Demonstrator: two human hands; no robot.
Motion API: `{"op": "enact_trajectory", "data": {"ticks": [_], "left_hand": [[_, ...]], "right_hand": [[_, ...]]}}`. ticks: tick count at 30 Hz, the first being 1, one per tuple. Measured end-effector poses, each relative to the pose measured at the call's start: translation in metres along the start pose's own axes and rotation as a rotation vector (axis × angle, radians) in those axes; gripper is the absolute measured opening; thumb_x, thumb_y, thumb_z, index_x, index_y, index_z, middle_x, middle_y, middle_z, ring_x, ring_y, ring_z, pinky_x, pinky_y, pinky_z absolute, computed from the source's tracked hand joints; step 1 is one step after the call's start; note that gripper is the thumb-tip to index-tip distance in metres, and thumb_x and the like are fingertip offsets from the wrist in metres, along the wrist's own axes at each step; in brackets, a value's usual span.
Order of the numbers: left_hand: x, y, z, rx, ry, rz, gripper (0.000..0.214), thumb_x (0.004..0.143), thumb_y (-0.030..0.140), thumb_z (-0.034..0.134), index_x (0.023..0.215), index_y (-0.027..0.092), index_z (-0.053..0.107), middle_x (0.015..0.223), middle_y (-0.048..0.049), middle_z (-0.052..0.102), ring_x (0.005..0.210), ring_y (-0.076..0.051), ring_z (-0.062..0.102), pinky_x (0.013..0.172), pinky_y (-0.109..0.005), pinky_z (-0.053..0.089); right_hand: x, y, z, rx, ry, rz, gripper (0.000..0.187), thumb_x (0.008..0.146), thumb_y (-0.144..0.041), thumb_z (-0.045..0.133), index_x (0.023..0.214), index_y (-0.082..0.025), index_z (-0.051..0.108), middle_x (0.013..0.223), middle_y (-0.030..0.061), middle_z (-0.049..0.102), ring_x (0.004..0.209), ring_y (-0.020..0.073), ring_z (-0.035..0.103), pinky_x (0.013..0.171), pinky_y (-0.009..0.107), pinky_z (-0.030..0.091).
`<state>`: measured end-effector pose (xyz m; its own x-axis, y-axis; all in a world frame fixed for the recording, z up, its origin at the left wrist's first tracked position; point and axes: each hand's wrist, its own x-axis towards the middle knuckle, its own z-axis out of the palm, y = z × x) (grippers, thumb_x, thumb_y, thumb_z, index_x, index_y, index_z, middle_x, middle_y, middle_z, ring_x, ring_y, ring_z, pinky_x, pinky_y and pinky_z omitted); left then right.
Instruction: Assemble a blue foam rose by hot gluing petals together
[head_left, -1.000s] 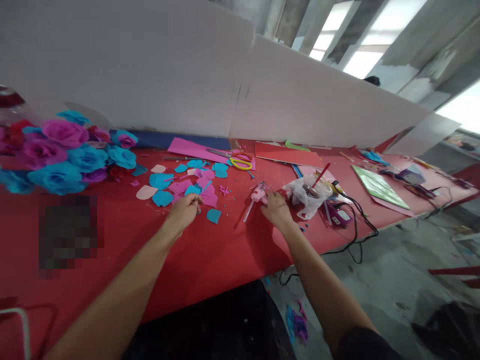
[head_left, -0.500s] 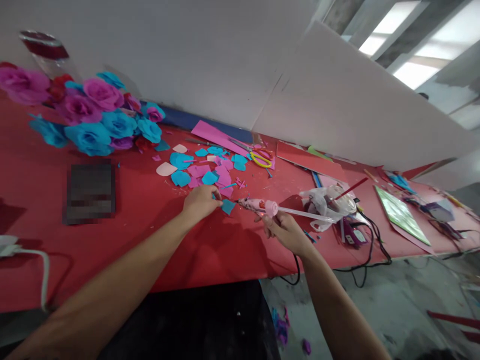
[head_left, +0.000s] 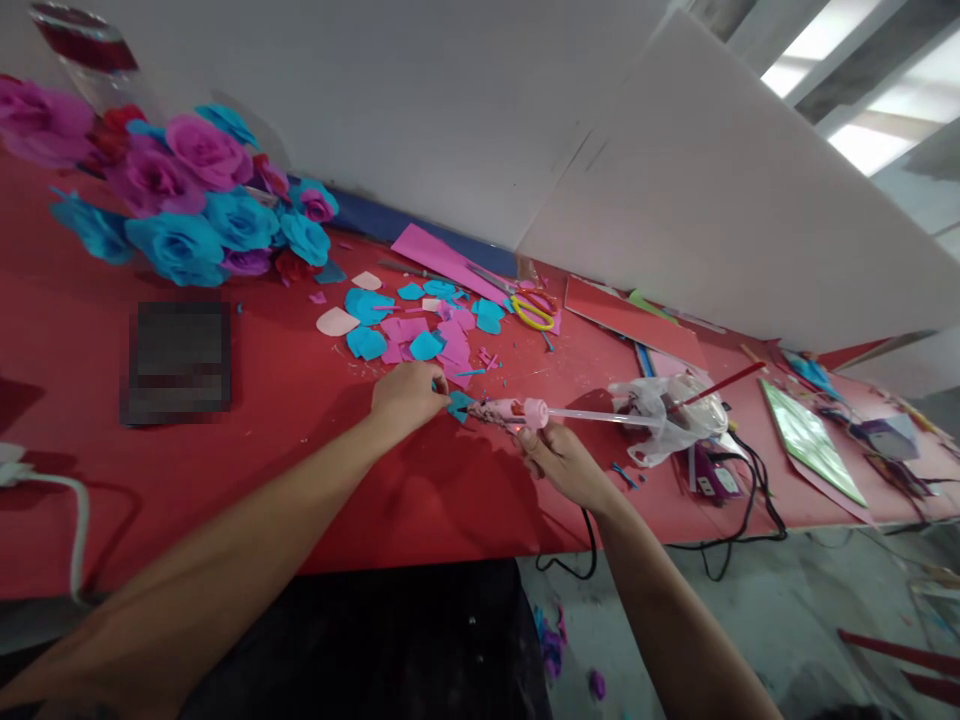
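Note:
Between the thumb and fingers of my left hand (head_left: pixel 409 400) is a blue paper petal (head_left: pixel 459 405), held just above the red table. My right hand (head_left: pixel 562 455) is wrapped round a pink hot glue gun (head_left: pixel 510 412) with a long clear glue stick (head_left: pixel 592 415) out of its back end. The gun's nozzle points left and meets or overlaps the petal; whether it touches cannot be made out. Beyond my hands lie loose blue petals (head_left: pixel 367 342) and pink petals (head_left: pixel 452 345), with pale ones (head_left: pixel 337 321) at their left.
Finished paper flowers (head_left: pixel 180 240) stand at the left, near a clear jar (head_left: pixel 90 50). Scissors (head_left: pixel 532 312) lie behind the petals. A plastic bag (head_left: pixel 652 420), a purple box (head_left: pixel 712 475) and black cables (head_left: pixel 754 490) are at the right. A dark pixelated object (head_left: pixel 180 360) lies left.
The glue gun's nozzle has come over the blue petal, where before it sat at the petal's right edge. My view has shifted slightly. Both hands keep their hold.

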<state>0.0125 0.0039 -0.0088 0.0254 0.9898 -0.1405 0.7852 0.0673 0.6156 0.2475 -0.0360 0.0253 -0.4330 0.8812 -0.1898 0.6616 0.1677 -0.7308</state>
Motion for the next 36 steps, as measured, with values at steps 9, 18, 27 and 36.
{"op": "enact_trajectory", "data": {"ticks": [9, 18, 27, 36], "left_hand": [[0.001, -0.001, 0.001, -0.004, 0.011, 0.002, 0.013, 0.067, 0.035, 0.069, 0.075, 0.024, 0.07, 0.084, -0.006, 0.069, 0.078, -0.024, 0.061, 0.064, -0.031, 0.04], [0.002, -0.002, 0.002, -0.007, 0.01, 0.007, 0.01, 0.068, 0.031, 0.069, 0.074, 0.024, 0.068, 0.09, -0.0056, 0.071, 0.083, -0.024, 0.062, 0.067, -0.032, 0.041], [0.002, -0.001, 0.0, 0.003, -0.008, -0.003, 0.009, 0.069, 0.032, 0.068, 0.073, 0.024, 0.068, 0.086, -0.0048, 0.07, 0.079, -0.023, 0.061, 0.063, -0.03, 0.039], [0.001, -0.001, 0.0, -0.031, 0.012, -0.004, 0.007, 0.067, 0.03, 0.069, 0.071, 0.024, 0.067, 0.083, -0.0049, 0.07, 0.08, -0.024, 0.062, 0.064, -0.031, 0.04]], "right_hand": [[0.003, 0.0, 0.001, 0.017, -0.028, 0.016, 0.05, 0.09, -0.058, 0.035, 0.058, -0.02, 0.041, 0.049, -0.0031, 0.042, 0.046, 0.0095, 0.041, 0.049, 0.024, 0.032], [0.007, 0.008, -0.003, 0.051, -0.004, 0.022, 0.05, 0.089, -0.059, 0.036, 0.06, -0.019, 0.043, 0.048, -0.0036, 0.042, 0.046, 0.0097, 0.042, 0.05, 0.024, 0.032], [0.013, 0.019, -0.003, 0.125, 0.05, 0.051, 0.045, 0.087, -0.06, 0.04, 0.07, -0.019, 0.045, 0.053, -0.0039, 0.045, 0.046, 0.0097, 0.042, 0.046, 0.023, 0.031], [0.011, 0.016, -0.005, 0.068, 0.064, 0.042, 0.044, 0.09, -0.055, 0.038, 0.067, -0.019, 0.047, 0.051, -0.0038, 0.044, 0.048, 0.0104, 0.044, 0.048, 0.024, 0.033]]}}
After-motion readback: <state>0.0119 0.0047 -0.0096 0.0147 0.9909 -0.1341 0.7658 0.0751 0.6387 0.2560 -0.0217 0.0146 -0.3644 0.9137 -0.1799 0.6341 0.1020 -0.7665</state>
